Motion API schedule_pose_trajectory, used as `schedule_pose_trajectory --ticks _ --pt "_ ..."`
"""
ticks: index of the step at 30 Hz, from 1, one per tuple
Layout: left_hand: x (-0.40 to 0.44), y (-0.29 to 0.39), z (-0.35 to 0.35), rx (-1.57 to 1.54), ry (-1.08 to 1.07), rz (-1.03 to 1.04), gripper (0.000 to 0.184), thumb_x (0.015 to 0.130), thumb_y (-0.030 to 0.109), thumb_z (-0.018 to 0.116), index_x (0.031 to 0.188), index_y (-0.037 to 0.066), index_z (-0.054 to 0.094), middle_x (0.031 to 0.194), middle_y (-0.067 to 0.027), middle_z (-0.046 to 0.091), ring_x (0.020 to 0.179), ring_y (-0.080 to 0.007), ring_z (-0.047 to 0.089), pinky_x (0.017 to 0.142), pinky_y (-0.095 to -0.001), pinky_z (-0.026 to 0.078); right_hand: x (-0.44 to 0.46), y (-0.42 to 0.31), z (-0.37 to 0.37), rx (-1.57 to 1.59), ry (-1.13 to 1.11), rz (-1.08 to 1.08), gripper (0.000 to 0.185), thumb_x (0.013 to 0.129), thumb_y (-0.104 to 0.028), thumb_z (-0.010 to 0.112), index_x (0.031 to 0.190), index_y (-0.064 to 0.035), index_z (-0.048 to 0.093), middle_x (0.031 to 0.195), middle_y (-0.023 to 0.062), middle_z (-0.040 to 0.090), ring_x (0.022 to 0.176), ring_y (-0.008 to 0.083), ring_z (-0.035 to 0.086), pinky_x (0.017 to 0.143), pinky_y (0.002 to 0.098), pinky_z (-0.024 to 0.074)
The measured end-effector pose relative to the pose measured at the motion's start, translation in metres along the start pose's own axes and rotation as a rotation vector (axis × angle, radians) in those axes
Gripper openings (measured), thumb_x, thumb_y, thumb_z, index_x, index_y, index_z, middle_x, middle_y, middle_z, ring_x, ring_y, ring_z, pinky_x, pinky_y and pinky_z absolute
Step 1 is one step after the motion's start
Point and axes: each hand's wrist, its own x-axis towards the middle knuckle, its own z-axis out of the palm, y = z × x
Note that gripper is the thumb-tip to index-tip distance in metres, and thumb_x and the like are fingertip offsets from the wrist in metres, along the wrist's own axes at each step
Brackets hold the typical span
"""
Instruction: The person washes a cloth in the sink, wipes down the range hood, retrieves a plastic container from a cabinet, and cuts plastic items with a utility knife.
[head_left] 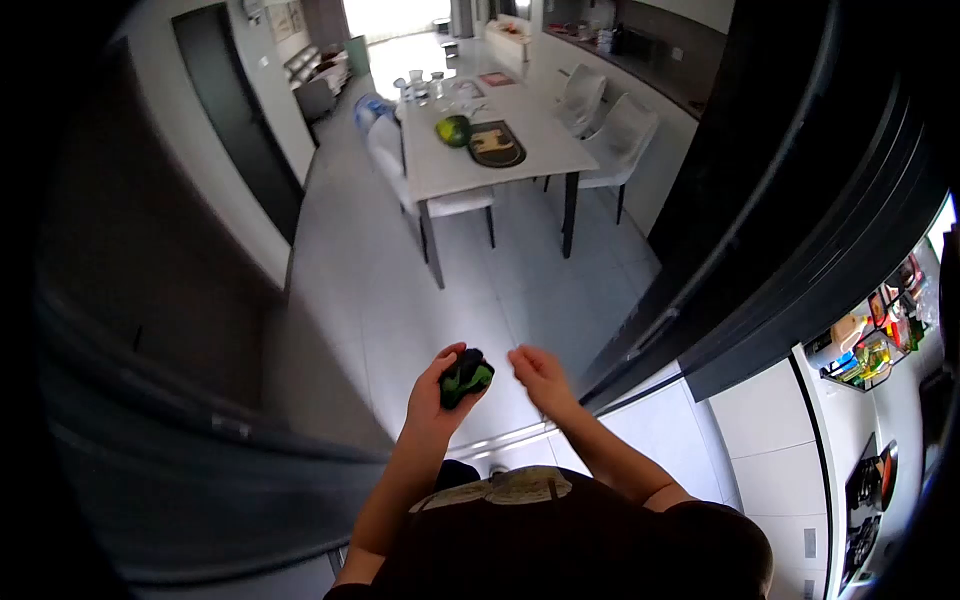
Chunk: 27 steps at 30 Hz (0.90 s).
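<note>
In the head view my left hand (431, 395) is wrapped around a small black and green bundle (466, 378), which looks soft and crumpled, perhaps cloth. Its exact kind does not show. My right hand (538, 376) is apart from the bundle, a short way to its right, with the fingers curled in. Whether anything is inside those fingers is hidden. Both hands are in front of my body at about waist height, above the tiled floor.
Ahead stands a white dining table (450, 177) with a green melon-like fruit (453, 130), a dark tray (508, 148) and glassware. Chairs (620, 140) flank it. Dark door panels (700, 270) frame both sides. A kitchen counter (815, 405) with several packages lies at right.
</note>
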Motion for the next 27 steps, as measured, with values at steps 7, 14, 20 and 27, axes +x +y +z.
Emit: schedule_pose_trajectory --ticks 7,14,20,27 --pt "0.167 0.068 0.015 0.034 -0.205 -0.207 0.018 0.089 0.014 0.052 0.105 0.009 0.056 0.099 -0.0105 0.061 0.093 -0.0272 0.06 0.082 -0.0425 0.05 0.127 0.02 0.004 -0.078 0.189 -0.063 0.041 0.086 -0.016 0.067 0.058 -0.0049 0.039 0.054 -0.0042 0.034 0.054 0.0049 0.029 0.046 0.0267 0.025" --pt "0.32 0.135 0.085 0.311 -0.292 -0.386 0.018 0.09 0.014 0.054 0.107 0.01 0.055 0.099 -0.0088 0.06 0.092 -0.0248 0.06 0.082 -0.04 0.05 0.254 0.041 -0.024 -0.05 0.462 0.046 0.035 0.089 -0.012 0.063 0.059 -0.0061 0.045 0.055 -0.0062 0.039 0.053 0.0034 0.032 0.047 0.0228 0.0265" --pt "0.416 0.134 0.139 0.257 -0.329 -0.637 0.019 0.089 0.013 0.057 0.107 0.01 0.058 0.098 -0.0096 0.062 0.096 -0.0242 0.06 0.086 -0.041 0.049 0.312 0.035 -0.058 -0.133 0.589 -0.004 0.038 0.089 -0.018 0.065 0.059 -0.0045 0.046 0.054 -0.0071 0.036 0.053 0.0036 0.03 0.045 0.0251 0.0243" --pt "0.492 0.098 0.167 0.411 -0.48 -0.652 0.023 0.089 0.013 0.056 0.112 0.008 0.053 0.103 -0.0107 0.06 0.098 -0.0251 0.059 0.09 -0.0405 0.048 0.338 0.072 -0.146 0.062 0.742 0.154 0.015 0.091 -0.014 0.056 0.082 -0.0034 0.06 0.067 -0.0017 0.054 0.059 0.0054 0.048 0.054 0.0209 0.0394"
